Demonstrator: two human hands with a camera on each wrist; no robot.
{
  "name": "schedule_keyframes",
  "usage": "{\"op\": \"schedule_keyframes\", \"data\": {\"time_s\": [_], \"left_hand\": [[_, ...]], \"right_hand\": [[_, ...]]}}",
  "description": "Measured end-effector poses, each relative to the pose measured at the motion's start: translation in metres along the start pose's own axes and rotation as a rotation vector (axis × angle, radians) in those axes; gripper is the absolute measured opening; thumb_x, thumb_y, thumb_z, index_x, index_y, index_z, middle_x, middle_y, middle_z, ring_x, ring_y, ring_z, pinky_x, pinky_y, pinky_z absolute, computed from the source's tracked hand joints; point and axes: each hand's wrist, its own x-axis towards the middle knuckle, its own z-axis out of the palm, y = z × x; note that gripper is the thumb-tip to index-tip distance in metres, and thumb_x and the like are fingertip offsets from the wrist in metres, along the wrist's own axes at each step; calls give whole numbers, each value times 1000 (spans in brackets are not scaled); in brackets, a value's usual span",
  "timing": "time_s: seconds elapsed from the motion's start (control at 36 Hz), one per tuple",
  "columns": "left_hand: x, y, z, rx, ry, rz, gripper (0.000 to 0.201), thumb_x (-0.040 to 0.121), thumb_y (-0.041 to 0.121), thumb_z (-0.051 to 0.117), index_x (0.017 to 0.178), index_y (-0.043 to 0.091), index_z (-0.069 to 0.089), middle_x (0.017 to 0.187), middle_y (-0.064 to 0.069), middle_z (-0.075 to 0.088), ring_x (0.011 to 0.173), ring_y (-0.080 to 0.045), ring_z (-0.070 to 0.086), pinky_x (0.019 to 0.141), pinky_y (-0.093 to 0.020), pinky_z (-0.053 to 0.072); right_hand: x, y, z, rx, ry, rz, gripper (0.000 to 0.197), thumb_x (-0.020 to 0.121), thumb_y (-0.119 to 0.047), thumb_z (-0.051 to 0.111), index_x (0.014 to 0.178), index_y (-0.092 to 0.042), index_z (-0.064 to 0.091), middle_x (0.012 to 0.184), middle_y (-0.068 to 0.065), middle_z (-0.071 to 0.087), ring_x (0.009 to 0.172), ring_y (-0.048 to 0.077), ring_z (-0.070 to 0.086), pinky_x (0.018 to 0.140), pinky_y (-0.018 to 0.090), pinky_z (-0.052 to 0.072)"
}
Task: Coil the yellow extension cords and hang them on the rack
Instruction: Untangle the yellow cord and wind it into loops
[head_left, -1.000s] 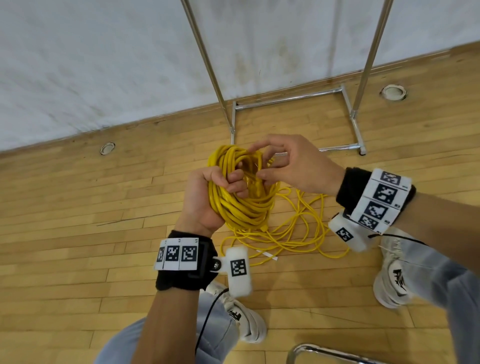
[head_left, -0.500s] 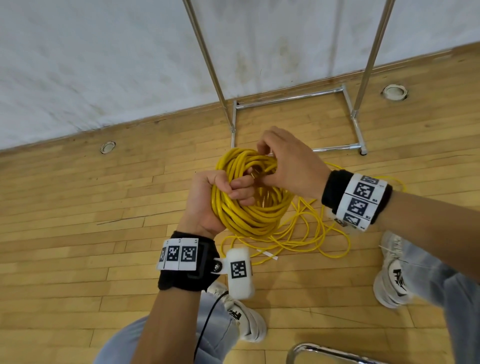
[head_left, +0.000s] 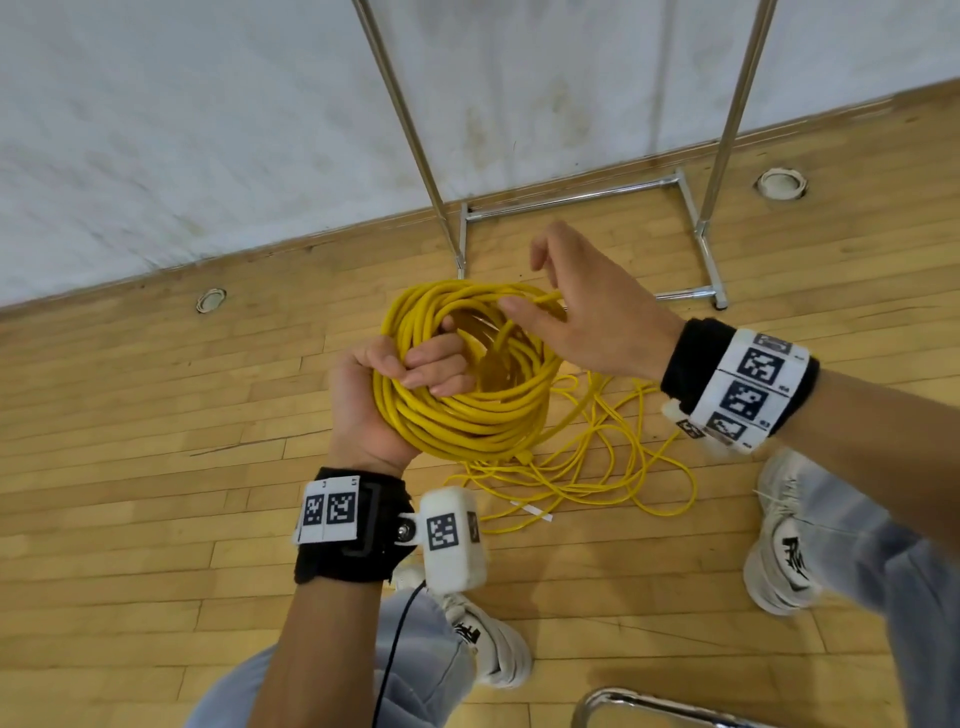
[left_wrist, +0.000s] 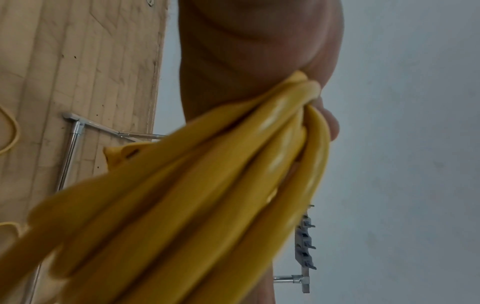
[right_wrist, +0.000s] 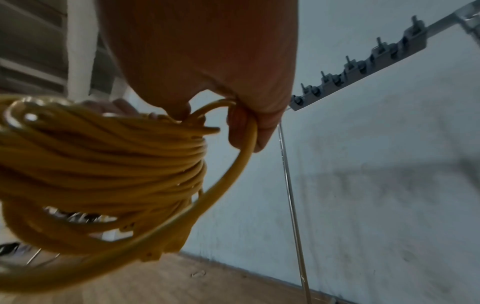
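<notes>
A thick coil of yellow extension cord (head_left: 467, 415) hangs in front of me above the wooden floor. My left hand (head_left: 415, 364) grips its left side, fingers wrapped round the bundle (left_wrist: 207, 195). My right hand (head_left: 540, 291) is at the coil's upper right edge. One finger hooks a single strand (right_wrist: 233, 174) while the others spread. More of the yellow cord lies loose on the floor (head_left: 597, 467) under the coil. The metal rack (head_left: 571, 195) stands against the wall just beyond, and its bar of hooks (right_wrist: 363, 70) shows in the right wrist view.
The rack's two uprights (head_left: 410, 130) (head_left: 737, 104) rise out of the picture. Two round floor sockets (head_left: 210, 300) (head_left: 779, 183) sit near the wall. My shoes (head_left: 779, 561) stand beside the loose cord. A curved metal tube (head_left: 649, 706) lies at the bottom edge.
My right hand has left the coil's middle and swung up and right, its fingers spreading with a strand. The coil now lies flatter and wider in my left hand.
</notes>
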Motion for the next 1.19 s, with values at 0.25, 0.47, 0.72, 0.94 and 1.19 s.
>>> {"op": "schedule_keyframes", "data": {"time_s": [0.25, 0.47, 0.72, 0.94, 1.19], "left_hand": [[-3, 4, -1, 19, -6, 6, 48, 60, -2, 51, 107, 6, 45, 69, 4, 37, 53, -10, 35, 63, -27, 26], [7, -3, -1, 95, 1, -30, 46, 57, -1, 56, 102, 2, 51, 67, 4, 34, 52, -10, 33, 60, -27, 32], [16, -11, -3, 149, -37, -69, 45, 56, 3, 55, 100, 5, 49, 67, 5, 31, 51, -8, 31, 59, -26, 30], [18, -10, -7, 142, -68, -53, 46, 53, 3, 58, 98, 5, 50, 64, 4, 39, 48, -9, 40, 58, -26, 32], [17, -8, -10, 124, -61, -30, 45, 54, 2, 55, 99, 5, 50, 63, 3, 45, 48, -9, 45, 59, -25, 32]], "right_hand": [[7, 14, -22, 87, -174, -113, 36, 101, -33, 63, 71, -15, 54, 60, -6, 46, 56, 12, 41, 56, 22, 31], [-4, -6, -13, 34, -244, -199, 14, 101, -22, 60, 98, -18, 74, 83, -14, 63, 74, 2, 55, 68, 16, 40], [-11, -14, 8, 100, -51, -24, 9, 98, -25, 68, 96, -20, 76, 79, -9, 70, 68, 5, 61, 60, 14, 41], [-19, -16, 22, -109, -248, -42, 7, 94, -26, 70, 93, -19, 70, 74, -10, 61, 74, 14, 54, 63, 30, 32], [-17, -12, 24, -252, -245, -147, 13, 94, -20, 65, 84, -16, 74, 92, -3, 56, 79, 20, 57, 61, 29, 33]]}}
